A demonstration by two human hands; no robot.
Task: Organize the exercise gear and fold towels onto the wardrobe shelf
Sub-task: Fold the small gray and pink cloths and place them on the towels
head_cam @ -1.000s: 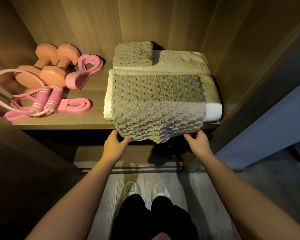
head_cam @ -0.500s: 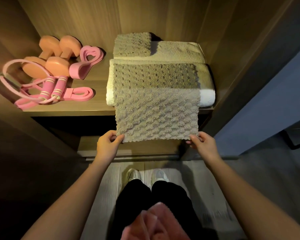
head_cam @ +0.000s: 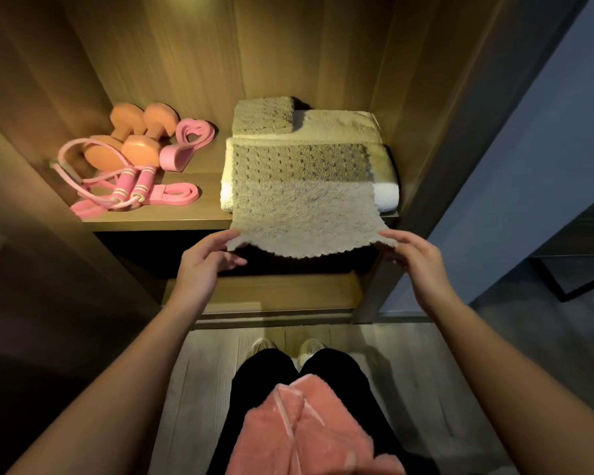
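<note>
Wooden wardrobe shelf carries pink exercise gear on the left and a folded white towel on the right. Over it lies the grey waffle towel, its near half free past the shelf edge. It looks light and soft, sagging in the middle, so the corners give the best hold. The left hand and the right hand each pinch one near corner, now higher than half a second ago.
</note>
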